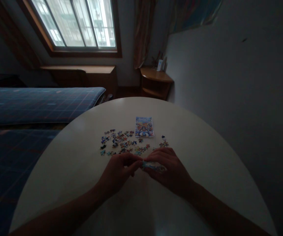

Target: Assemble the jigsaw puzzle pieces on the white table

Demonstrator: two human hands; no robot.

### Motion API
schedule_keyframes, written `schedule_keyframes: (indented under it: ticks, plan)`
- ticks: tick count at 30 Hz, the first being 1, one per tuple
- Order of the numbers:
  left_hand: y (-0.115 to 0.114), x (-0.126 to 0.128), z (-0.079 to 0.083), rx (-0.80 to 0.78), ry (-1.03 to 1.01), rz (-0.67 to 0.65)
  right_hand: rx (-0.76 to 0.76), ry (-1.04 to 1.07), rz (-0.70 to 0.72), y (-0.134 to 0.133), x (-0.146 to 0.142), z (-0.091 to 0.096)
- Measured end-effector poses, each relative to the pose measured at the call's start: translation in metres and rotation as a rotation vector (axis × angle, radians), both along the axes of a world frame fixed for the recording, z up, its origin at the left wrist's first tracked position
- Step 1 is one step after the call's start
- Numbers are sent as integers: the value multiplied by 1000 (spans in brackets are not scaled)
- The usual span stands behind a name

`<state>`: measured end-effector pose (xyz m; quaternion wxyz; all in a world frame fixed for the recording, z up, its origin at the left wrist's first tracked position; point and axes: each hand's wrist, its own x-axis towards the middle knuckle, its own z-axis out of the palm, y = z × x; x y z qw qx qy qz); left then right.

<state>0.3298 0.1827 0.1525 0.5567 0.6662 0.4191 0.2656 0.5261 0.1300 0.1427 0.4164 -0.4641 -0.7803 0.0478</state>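
Observation:
A joined strip of jigsaw puzzle (pixel 155 166), bluish and multicoloured, is held just above the near middle of the table. My right hand (pixel 169 167) is closed round it with the thumb in front and the fingers behind. At the strip's left end, my left hand (pixel 121 167) pinches with thumb and forefinger; whether a separate piece is between them is too dark and small to tell. Beyond my hands lie many loose jigsaw pieces (pixel 121 139), most of them to the left. A smaller group of pieces (pixel 164 143) sits just past my right hand.
A colourful picture sheet (pixel 144 127) lies flat behind the pieces. The round white table (pixel 200 164) reaches close to the wall on the right. To the left is a bed with a checked mattress (pixel 45 105). A corner shelf (pixel 156 74) stands beyond the table.

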Motion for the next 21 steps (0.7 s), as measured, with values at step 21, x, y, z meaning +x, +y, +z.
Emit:
schedule_keyframes:
  ticks: [21]
  plan:
    - [-3, -3, 0, 173, 65, 76, -7, -19, 33, 0, 2, 2]
